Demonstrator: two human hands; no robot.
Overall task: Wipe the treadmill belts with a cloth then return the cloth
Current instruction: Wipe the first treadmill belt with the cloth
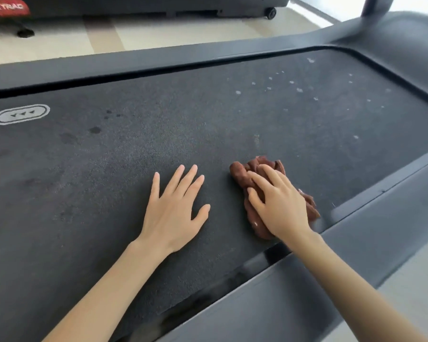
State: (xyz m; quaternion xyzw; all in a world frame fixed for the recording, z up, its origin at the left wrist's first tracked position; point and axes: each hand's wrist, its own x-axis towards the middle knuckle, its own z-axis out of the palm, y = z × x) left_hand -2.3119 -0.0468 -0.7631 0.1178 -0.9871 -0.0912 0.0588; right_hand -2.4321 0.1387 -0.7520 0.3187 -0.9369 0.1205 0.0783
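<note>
Cloth (240,172): brown, bunched into a wad, lying on the treadmill belt near its near edge, mostly under the right hand.
Right hand (279,206): on top of the cloth, fingers bent over the wad and holding it down against the belt; folds of cloth stick out past the fingertips and beside the wrist.
Left hand (173,208): flat on the belt just beside the cloth and not touching it, palm down, fingers straight and spread, thumb out to the side.
Forearms: both bare, reaching in from the lower edge of the view.
Belt (183,119): dark grey with a rough texture, filling most of the view.
White specks (299,90): scattered over the belt beyond the cloth, towards the far right.
Dark spots (94,130): a few on the belt well to the left of the hands.
Oval mark (21,114): printed in white with small arrows, at the belt's left end.
Near side rail (307,280): smooth grey strip along the belt, under the right forearm.
Far side rail (158,58): the same grey, along the belt's other edge.
Floor (158,33): pale, beyond the far rail.
Second machine (134,6): dark base at the top of the view, with a small wheel (271,13) and a red label (5,7).
</note>
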